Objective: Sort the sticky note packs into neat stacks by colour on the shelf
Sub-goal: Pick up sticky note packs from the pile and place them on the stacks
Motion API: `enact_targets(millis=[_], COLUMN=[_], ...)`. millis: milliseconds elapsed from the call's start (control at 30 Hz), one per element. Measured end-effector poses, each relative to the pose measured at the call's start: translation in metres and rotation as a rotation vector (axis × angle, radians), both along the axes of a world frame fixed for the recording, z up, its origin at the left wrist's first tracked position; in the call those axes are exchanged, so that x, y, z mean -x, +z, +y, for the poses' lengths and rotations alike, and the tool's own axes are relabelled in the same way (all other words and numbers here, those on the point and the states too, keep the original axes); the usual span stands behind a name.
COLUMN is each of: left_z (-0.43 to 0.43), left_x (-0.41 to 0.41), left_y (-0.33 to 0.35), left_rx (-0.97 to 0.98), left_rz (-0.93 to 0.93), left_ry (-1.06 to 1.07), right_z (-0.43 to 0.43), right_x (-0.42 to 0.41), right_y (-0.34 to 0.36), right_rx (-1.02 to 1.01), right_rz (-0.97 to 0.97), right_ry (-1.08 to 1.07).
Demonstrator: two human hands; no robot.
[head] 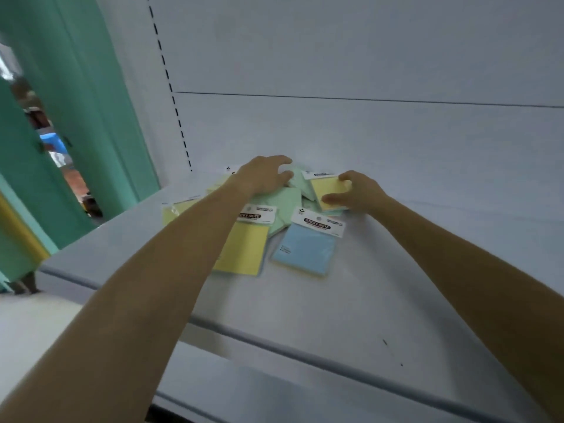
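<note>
A loose pile of sticky note packs lies on the white shelf (pixel 381 270) near its back wall. A blue pack (pixel 305 248) sits at the front right of the pile, a large yellow pack (pixel 244 251) beside it on the left, and green packs (pixel 285 206) behind them. Another yellow pack (pixel 174 209) peeks out left of my forearm. My right hand (pixel 355 192) pinches a yellow pack (pixel 326 189) at the pile's right side, thumb and fingers on its edges. My left hand (pixel 262 175) rests fingers-down on the green packs at the back; whether it grips one I cannot tell.
The shelf's white back panel (pixel 366 132) rises right behind the pile, with a slotted upright (pixel 171 87) at the left. A teal pillar (pixel 91 102) stands left of the shelf. The shelf's front lip (pixel 274 346) runs diagonally below my arms.
</note>
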State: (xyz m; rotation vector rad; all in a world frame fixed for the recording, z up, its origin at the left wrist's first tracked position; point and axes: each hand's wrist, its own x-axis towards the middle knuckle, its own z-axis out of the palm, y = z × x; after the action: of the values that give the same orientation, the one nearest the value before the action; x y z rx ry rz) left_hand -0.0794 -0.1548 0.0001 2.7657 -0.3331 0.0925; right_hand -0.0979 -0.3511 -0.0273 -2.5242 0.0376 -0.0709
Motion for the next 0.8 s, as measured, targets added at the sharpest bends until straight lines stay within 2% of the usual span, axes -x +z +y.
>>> enact_targets(millis=[233,400,600,800], left_z=[-0.008,-0.010,-0.041,-0.126], left_x=[-0.032,-0.037,-0.020,0.017], left_y=[0.002,0.007,0.006,0.002], left_rx=[0.211,0.357,0.519,0.661], left_rz=[0.050,0.021,0.023,0.085], left_ry=[-0.128,-0.163,-0.192,-0.213], right_z=[-0.015,-0.026,-0.065,-0.145], right_x=[0.011,0.023,0.056,0.116], right_y=[0.002,-0.002,0.001,0.007], right_rx=[-0.256,-0.436,-0.480,-0.478], right_rz=[-0.057,-0.099,-0.214,-0.237], right_ry=[-0.106,-0.189,-0.303,-0.399])
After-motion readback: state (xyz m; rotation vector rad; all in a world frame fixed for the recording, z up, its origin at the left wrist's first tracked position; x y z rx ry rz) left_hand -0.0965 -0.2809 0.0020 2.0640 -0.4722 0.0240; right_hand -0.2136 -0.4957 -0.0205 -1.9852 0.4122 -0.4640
